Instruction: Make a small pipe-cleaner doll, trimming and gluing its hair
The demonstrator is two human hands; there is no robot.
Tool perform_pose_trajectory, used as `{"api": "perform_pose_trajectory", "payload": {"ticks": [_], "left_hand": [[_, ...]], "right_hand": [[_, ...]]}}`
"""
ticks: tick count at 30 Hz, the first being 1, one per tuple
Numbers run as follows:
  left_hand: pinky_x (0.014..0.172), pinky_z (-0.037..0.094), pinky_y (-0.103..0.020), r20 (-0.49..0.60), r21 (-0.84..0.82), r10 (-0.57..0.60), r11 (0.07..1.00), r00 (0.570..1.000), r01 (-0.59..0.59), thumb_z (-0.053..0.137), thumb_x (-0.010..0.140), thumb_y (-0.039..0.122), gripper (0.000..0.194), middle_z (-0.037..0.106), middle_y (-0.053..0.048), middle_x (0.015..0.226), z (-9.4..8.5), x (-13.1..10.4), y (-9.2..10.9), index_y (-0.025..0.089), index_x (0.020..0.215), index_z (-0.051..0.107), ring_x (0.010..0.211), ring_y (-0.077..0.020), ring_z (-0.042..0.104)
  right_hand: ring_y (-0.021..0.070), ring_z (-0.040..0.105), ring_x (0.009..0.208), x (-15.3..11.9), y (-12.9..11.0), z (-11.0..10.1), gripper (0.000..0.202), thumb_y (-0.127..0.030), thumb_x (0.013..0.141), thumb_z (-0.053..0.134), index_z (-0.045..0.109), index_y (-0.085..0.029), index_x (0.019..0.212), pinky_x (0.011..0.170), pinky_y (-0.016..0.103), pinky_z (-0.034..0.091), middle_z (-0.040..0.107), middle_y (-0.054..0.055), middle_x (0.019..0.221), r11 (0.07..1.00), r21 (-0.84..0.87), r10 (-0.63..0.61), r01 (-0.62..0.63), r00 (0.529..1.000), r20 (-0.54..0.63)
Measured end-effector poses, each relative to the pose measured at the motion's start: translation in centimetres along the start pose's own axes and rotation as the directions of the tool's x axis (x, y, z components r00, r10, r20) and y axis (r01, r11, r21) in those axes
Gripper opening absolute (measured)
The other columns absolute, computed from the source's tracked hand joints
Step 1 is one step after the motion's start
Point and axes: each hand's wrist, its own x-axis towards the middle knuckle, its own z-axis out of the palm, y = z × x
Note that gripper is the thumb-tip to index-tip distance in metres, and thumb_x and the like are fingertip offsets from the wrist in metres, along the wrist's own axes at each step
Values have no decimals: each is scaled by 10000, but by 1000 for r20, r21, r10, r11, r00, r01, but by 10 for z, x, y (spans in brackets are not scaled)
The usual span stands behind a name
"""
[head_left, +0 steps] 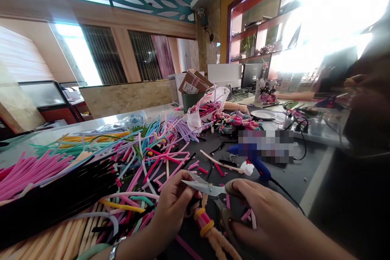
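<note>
Pipe-cleaner fig [203, 219] btwn hands: prob v. light, soft, bendy; best grip = banded torso, not limbs. Looks: pink/red torso, yellow rings, tan fuzzy limbs. L hand [171, 204] pinching dark top end, contact part hidden. R hand [265, 205] wrapped on scissors [209, 189], blades apart nr L fingertips.

The left hand [173, 199] is bent into a pinch; opposite it, the right hand [263, 207] is held half curled.
</note>
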Motion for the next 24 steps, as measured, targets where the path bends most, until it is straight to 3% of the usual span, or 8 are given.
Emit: {"api": "perform_pose_trajectory", "payload": {"ticks": [6,9,12,16,20,24], "left_hand": [[512,385,-180,44,-147,-42,988,998,48,581,847,330,173,592,20,648,-3,0,-8,179,799,511,564,-77,518],[489,366,-168,87,-171,-48,983,995,62,601,840,351,200,580,19,651,-3,-1,-9,175,791,520,548,-68,499],[470,362,-169,106,-177,-49,982,993,67,627,814,384,247,569,18,635,-2,-1,-5,169,765,516,520,-66,477],[442,345,-169,54,-157,-54,986,997,62,661,778,378,261,513,32,610,0,0,-2,160,734,525,488,-58,434],[471,375,-192,-10,-140,-34,990,999,32,634,791,374,232,537,15,668,-1,3,-3,160,770,546,518,-75,465],[574,419,-221,-132,-135,5,991,991,-23,558,856,317,165,547,19,699,0,3,-1,180,774,518,599,-97,513]], "right_hand": [[249,670,851,-13,-4,4,327,-335,720,634,608,-223,1026,738,338,525,693,46,961,999,-51,10,-13,998,-64],[246,675,836,-18,0,11,410,-317,686,663,585,-206,1072,712,324,542,693,60,973,992,-103,-75,68,994,-74],[260,646,932,-16,4,17,451,-236,649,647,574,-170,1089,803,328,526,674,104,1024,969,-180,-199,171,968,-152],[318,592,1026,-14,8,22,569,-234,595,651,539,-160,1148,841,395,511,644,134,1072,934,-276,-293,226,927,-233],[340,557,1078,-18,10,21,676,-261,572,669,488,-166,1217,846,411,508,614,136,1144,920,-305,-323,247,918,-231],[322,571,1065,-14,13,16,578,-256,586,666,534,-174,1143,875,409,500,613,135,1143,958,-257,-178,127,966,-187]]}}
